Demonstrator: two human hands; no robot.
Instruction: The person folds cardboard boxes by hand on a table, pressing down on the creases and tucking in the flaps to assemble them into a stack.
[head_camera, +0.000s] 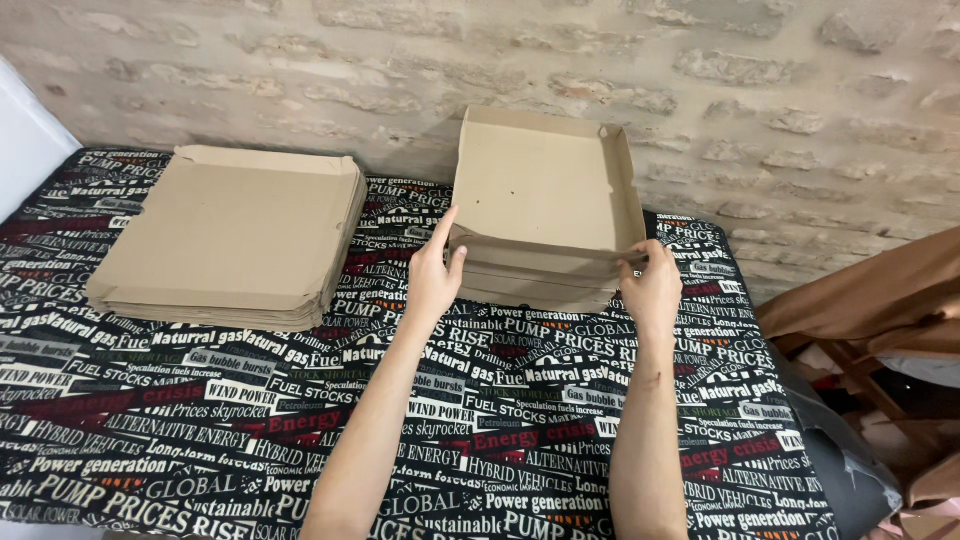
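An open, folded-up cardboard box (545, 185) rests on top of a low pile of other folded boxes (535, 285) at the far middle of the table. My left hand (433, 275) pinches the left end of the box's near wall. My right hand (652, 287) grips the right end of the same wall, fingers over its edge. A thick stack of flat cardboard blanks (235, 235) lies to the left, well apart from both hands.
The table carries a black cloth printed with white and red lettering (250, 420). A brick wall (500, 60) stands right behind the boxes. Brown fabric over wooden furniture (870, 310) sits past the table's right edge. A white object (25, 150) shows at far left.
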